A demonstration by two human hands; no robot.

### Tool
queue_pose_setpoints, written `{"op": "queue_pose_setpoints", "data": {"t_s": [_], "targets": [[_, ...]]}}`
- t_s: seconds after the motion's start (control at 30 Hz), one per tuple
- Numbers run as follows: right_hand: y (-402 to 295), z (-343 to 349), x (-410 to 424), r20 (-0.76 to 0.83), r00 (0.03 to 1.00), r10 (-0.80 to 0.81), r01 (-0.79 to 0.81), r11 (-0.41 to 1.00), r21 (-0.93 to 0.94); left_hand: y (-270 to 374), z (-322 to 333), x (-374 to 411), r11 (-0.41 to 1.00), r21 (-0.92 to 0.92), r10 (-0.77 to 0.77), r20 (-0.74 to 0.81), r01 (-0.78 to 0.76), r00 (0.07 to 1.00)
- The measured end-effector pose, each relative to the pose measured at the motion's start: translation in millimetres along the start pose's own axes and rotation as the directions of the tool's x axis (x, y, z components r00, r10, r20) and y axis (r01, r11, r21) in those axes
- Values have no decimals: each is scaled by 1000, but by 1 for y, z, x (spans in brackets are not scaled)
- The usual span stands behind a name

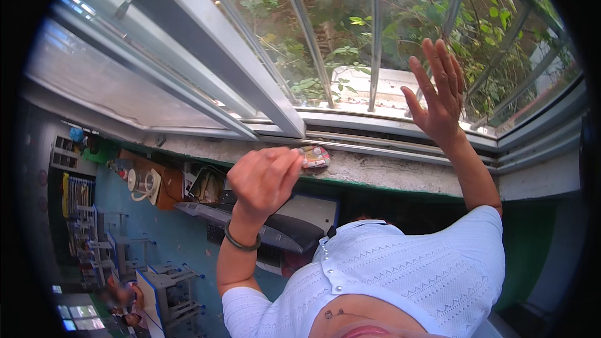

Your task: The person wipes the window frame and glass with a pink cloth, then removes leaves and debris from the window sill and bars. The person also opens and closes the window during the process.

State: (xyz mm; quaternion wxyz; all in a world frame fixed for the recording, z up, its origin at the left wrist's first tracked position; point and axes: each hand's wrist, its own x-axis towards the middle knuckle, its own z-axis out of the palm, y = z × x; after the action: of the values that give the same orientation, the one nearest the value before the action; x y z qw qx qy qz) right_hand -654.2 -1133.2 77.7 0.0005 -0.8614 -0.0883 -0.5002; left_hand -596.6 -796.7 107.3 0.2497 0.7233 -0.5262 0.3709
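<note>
My left hand (265,176), with a dark bangle on its wrist, is raised over the inner window sill with curled fingers. Its fingertips overlap the edge of a small patterned item (317,157) on the sill; whether they touch it or hold anything is hidden. My right hand (437,96) is raised in front of the barred window opening, back of the hand in view, fingers spread and holding nothing. Whether it touches glass or a bar (375,37) cannot be told. Left of it stands the metal frame of a sliding window sash (235,56).
The rough concrete sill (399,172) and window track (375,143) run before me. Below the sill are a monitor (277,230) and a wooden cabinet (170,188) with a white jug-like container (143,184). At lower left are desks (152,291) and people (124,295). Plants (488,23) grow outside.
</note>
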Motion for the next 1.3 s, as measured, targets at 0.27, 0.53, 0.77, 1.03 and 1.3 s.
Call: {"op": "queue_pose_setpoints", "data": {"t_s": [0.27, 0.53, 0.77, 1.03, 1.3], "targets": [[40, 49, -7, 29, 992, -121, 122, 909, -399, 0, 4, -10, 992, -103, 68, -22, -70, 997], [14, 81, 3, -49, 996, -73, 51, 932, -358, -22, 23, 19, 970, -146, 196, -17, -196, 981], [-33, 104, 27, 48, 998, -30, 38, 986, -164, -5, 50, 66, 953, -147, 265, -10, -264, 964], [-34, 1, 32, -265, 946, -185, 264, 915, 306, -48, 82, 74, 978, 74, 196, -27, -193, 980], [91, -75, -111, -282, 557, 781, -757, 617, 216, -102, 104, 59, 900, 306, 295, 95, -310, 951]]}}
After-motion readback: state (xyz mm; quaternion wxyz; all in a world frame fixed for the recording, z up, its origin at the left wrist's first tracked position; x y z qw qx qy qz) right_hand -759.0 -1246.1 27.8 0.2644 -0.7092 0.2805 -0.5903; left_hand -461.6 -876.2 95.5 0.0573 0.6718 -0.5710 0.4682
